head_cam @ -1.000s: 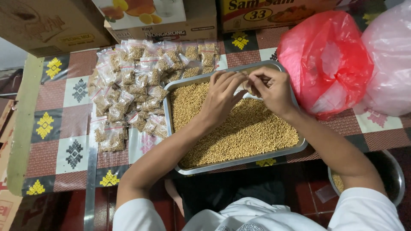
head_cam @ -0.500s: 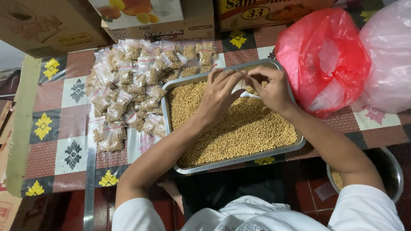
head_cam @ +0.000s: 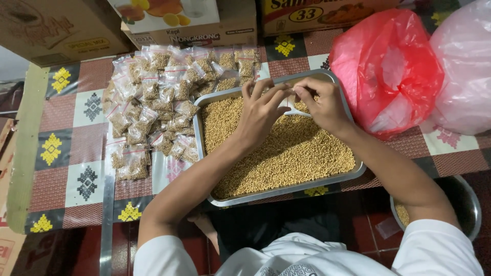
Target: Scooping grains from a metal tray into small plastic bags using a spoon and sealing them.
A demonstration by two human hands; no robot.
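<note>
soft, even indoor light is falling from above, keeping the patterned table (head_cam: 76,133) bright while the floor under its near edge is sinking into dimness. glare is showing on the red plastic bag (head_cam: 388,66) by the table's far right corner and on the clear packets (head_cam: 153,102) towards its far left, and the hands (head_cam: 291,107) are casting only faint shadows on the tray (head_cam: 286,191). focus is holding sharp mid-frame, with wide-angle bending and slight softening creeping in at the edges.

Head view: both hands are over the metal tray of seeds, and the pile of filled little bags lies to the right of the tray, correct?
Not quite. In the head view both hands are over the metal tray, but the pile of filled little bags lies to its left; red bag is on the right.
</note>
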